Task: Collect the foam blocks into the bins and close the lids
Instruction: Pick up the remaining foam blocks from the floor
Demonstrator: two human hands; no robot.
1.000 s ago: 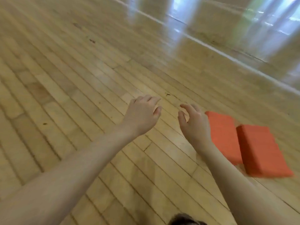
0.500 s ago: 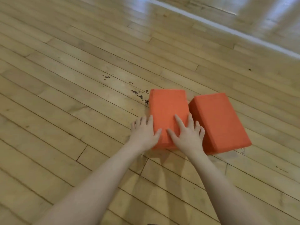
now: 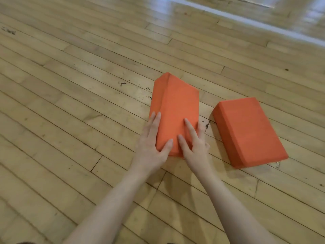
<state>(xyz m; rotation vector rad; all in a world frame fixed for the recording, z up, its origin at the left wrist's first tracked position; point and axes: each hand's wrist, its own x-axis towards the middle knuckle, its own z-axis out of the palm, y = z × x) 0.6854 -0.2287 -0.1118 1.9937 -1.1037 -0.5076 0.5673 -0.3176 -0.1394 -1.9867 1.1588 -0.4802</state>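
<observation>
Nearest, the left hand (image 3: 151,145) and right hand (image 3: 195,143) clamp the near end of one orange foam block (image 3: 175,110), thumbs on top, fingers down its long sides: each grip is pressed around the foam. To lift well, squeeze evenly and raise it level. Just right, apart on the wooden floor (image 3: 70,103), lies the second foam block (image 3: 246,131). Count: two blocks, two hands, no bins visible.

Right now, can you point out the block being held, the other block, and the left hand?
held orange block (image 3: 175,106): head view, on its broad top face.
other orange block (image 3: 246,129): head view, on its top face.
left hand (image 3: 151,147): head view, on its back.
</observation>
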